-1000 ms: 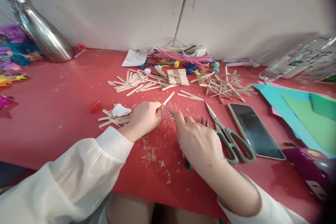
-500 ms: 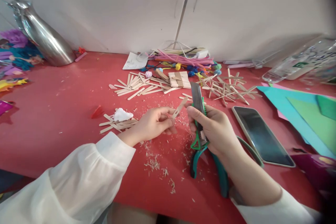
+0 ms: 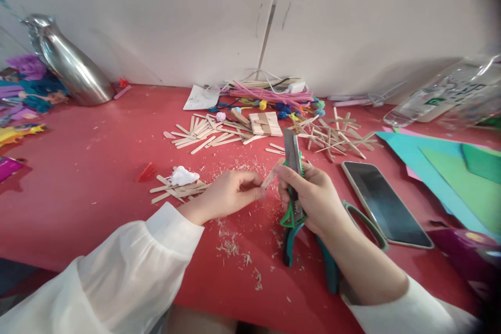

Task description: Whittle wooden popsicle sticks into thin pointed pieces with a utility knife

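My left hand (image 3: pixel 230 195) pinches a short wooden craft stick (image 3: pixel 273 173) between thumb and fingertips, tilted up to the right. Closed around a green utility knife (image 3: pixel 293 154) is my right hand (image 3: pixel 319 198), its wide metal blade pointing up and away. The stick's far end lies close to my right thumb and the blade; whether they touch I cannot tell. Below the right hand, pliers with teal handles (image 3: pixel 289 248) rest on the table, their head partly hidden. Wood shavings (image 3: pixel 229 245) are scattered beneath and between both hands.
Loose craft sticks (image 3: pixel 203 130) and a banded bundle (image 3: pixel 266 123) lie behind my hands. A phone (image 3: pixel 385 203), scissors (image 3: pixel 366 224) and coloured paper (image 3: pixel 426 177) are on the right. At the back left stands a steel jug (image 3: pixel 74 62); a clear bottle (image 3: pixel 438 94) lies at the back right.
The view has shifted slightly. My right hand and knife have come a little closer to the craft stick, and the left fingers have closed more tightly around it.
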Demonstrator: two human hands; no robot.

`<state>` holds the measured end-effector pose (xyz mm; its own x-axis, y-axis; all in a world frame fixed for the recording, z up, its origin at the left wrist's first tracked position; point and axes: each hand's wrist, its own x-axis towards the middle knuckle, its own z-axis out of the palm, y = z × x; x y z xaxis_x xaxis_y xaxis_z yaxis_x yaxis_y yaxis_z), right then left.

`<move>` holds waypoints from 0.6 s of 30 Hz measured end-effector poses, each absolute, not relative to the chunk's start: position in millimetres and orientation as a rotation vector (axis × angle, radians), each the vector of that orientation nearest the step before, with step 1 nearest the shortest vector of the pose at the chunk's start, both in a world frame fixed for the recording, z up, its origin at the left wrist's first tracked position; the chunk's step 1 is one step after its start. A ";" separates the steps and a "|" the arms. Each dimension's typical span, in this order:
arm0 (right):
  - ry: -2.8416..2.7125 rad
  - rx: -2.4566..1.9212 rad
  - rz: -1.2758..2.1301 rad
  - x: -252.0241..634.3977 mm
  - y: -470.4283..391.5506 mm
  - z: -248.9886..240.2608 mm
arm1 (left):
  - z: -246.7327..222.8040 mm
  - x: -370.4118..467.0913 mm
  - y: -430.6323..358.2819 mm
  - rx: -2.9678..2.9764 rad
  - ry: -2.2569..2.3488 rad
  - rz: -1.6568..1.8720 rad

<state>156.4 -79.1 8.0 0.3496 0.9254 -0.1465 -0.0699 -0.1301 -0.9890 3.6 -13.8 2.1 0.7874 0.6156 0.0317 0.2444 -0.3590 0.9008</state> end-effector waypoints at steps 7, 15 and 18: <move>-0.839 -1.449 1.009 153.2 -81.5 8.8 | 1.7 8.6 -16.2 1.684 0.605 0.520; -0.816 -1.385 1.127 151.3 -82.3 11.7 | -1.4 6.5 -14.5 1.555 0.480 0.430; -0.751 -1.292 1.215 150.7 -84.3 14.5 | -1.1 5.5 -13.9 1.478 0.424 0.368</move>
